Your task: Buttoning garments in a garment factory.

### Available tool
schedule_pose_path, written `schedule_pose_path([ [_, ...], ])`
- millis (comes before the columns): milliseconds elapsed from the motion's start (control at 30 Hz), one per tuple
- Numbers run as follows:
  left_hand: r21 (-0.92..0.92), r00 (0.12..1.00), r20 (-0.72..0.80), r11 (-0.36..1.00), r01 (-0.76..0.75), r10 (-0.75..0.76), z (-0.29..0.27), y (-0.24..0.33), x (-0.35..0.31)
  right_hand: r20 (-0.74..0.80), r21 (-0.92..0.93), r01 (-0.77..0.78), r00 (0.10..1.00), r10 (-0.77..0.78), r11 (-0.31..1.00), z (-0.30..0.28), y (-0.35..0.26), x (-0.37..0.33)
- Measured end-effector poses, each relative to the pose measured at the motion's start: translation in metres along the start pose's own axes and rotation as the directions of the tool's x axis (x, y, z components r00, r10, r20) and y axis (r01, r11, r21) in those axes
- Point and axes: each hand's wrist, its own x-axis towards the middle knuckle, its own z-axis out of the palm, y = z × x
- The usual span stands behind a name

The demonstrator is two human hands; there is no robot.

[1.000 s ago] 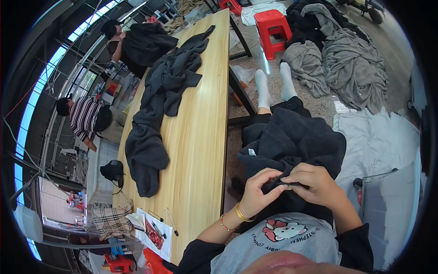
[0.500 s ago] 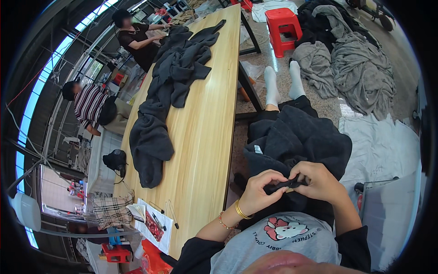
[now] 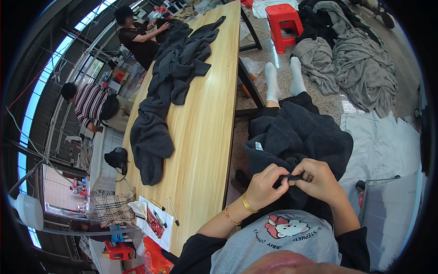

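Note:
A dark charcoal fleece garment (image 3: 301, 132) is spread over my lap, with a small white label on its left part. My left hand (image 3: 266, 185) pinches a folded edge of it between thumb and fingers. Close beside it, my right hand (image 3: 317, 180) grips the same edge, thumb pressed against the fingertips. A short strip of dark cloth is stretched between the two hands. A small tan bit shows by the right thumb; I cannot tell what it is.
To my left stands a long wooden table (image 3: 200, 137) carrying more dark garments (image 3: 153, 137), papers (image 3: 157, 226) and a black bag (image 3: 117, 160). Two people work beyond it. A red stool (image 3: 282, 27) and grey fabric heaps (image 3: 365, 68) are ahead; white sheeting (image 3: 378, 146) lies to my right.
Both hands have shifted slightly along the edge, and the left has turned more over it. At the far table end a person has lifted part of a dark garment.

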Motion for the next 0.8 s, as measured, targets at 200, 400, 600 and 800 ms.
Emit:
schedule_pose_path([
  [200,-0.415,0.866,0.477,0.83,0.373,-0.152,-0.025,-0.022,0.028,0.606,0.413,-0.165,0.784,-0.135,0.896,-0.05,0.014,-0.012],
  [400,0.107,0.969,0.038,0.965,0.238,-0.243,-0.026,-0.079,0.063,0.162,-0.021,-0.098,0.982,0.1,0.995,-0.063,0.008,0.003],
  [600,0.193,0.918,0.218,0.936,0.293,-0.332,0.035,-0.116,0.061,-0.072,-0.475,0.057,0.992,-0.103,0.878,-0.043,0.058,0.023],
  [800,-0.189,0.894,0.218,0.881,0.433,-0.392,0.041,-0.089,0.051,0.032,-0.455,-0.033,0.998,0.054,0.89,-0.013,0.065,0.04],
])
